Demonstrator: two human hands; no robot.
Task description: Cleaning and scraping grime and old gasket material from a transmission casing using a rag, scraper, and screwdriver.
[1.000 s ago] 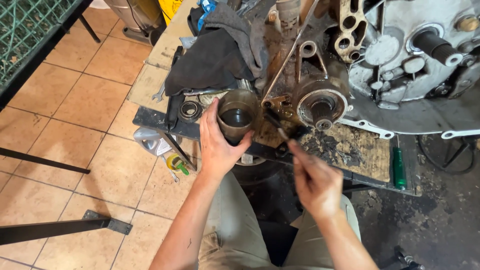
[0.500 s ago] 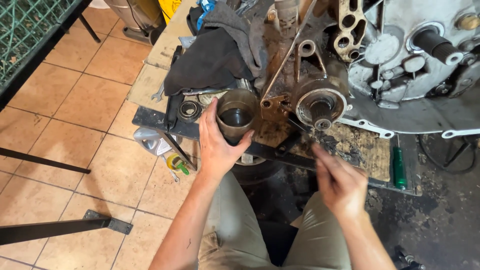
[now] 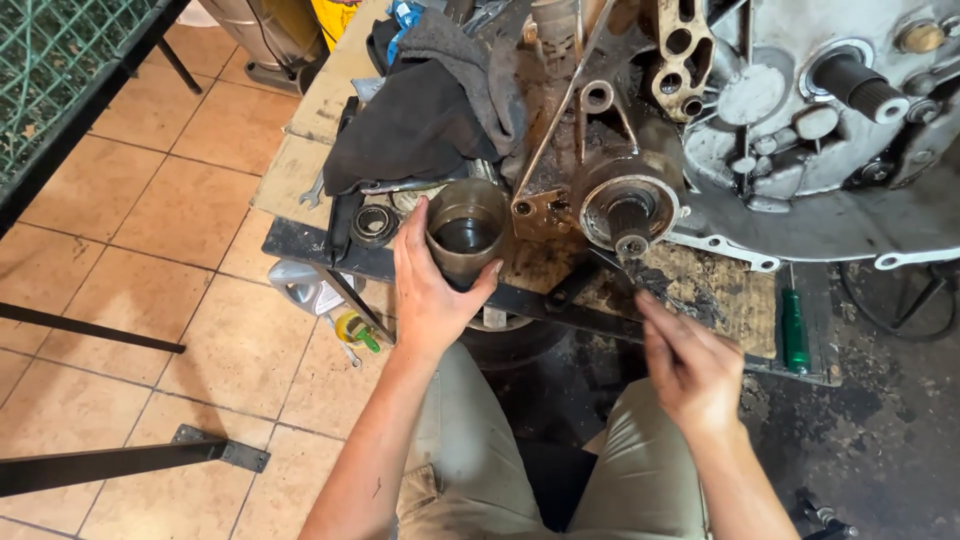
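Centrally, my left hand (image 3: 432,290) grips a metal cup (image 3: 467,235) of dark liquid; my right hand (image 3: 690,370), lower right, pinches a thin brush (image 3: 640,285), seemingly cleaning the greasy shaft (image 3: 630,215).

This is a mechanic's workshop. A large grey gearbox housing (image 3: 830,190) with a splined shaft (image 3: 860,85) lies beside rusty, greasy parts on a grimy wooden table (image 3: 720,290). A dark oily rag (image 3: 420,120), a spanner (image 3: 312,190), a green-handled screwdriver (image 3: 794,330) and an oil-stained concrete floor (image 3: 880,440) confirm it.
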